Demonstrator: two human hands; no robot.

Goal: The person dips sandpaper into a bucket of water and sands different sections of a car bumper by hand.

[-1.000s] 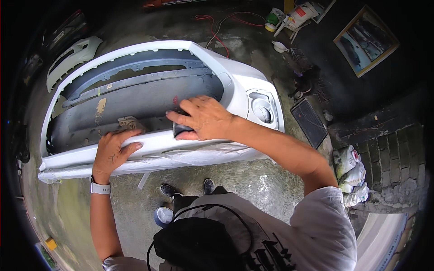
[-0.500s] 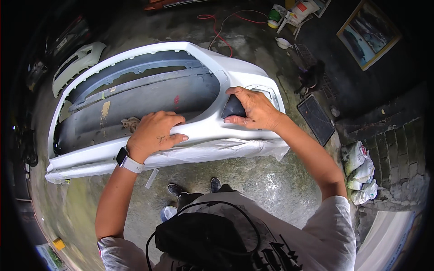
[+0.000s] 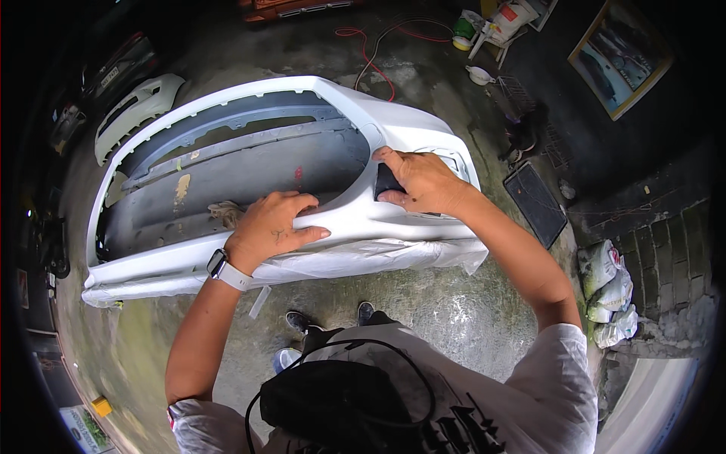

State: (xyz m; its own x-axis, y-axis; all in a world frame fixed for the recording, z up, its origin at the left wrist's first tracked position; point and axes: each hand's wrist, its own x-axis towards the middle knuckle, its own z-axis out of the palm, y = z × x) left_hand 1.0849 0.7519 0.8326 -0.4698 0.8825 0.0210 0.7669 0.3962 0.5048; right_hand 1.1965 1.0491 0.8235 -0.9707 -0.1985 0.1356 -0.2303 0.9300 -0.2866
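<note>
A white car bumper (image 3: 355, 219) with a large grille opening lies across the view in front of me. My left hand (image 3: 276, 225) holds its near edge, fingers bent over the rim of the opening and thumb stretched along the white face. Toward the right end, my right hand (image 3: 427, 181) presses a dark sheet of sandpaper (image 3: 388, 181) against the bumper beside the opening. Part of the sheet is hidden under the fingers and palm. A crumpled brownish cloth (image 3: 224, 213) shows just past my left hand, inside the opening.
White plastic sheeting (image 3: 363, 257) hangs along the bumper's near side. Another pale bumper (image 3: 136, 117) lies at the far left. Filled bags (image 3: 605, 291) and a black tray (image 3: 535, 204) are on the right; a red hose (image 3: 374, 64) lies beyond. A dark animal (image 3: 525, 132) is near the tray.
My right hand has shifted slightly over the bumper, and less of the dark sheet shows. My left hand has slid a little to the right. The whole view has moved slightly.
</note>
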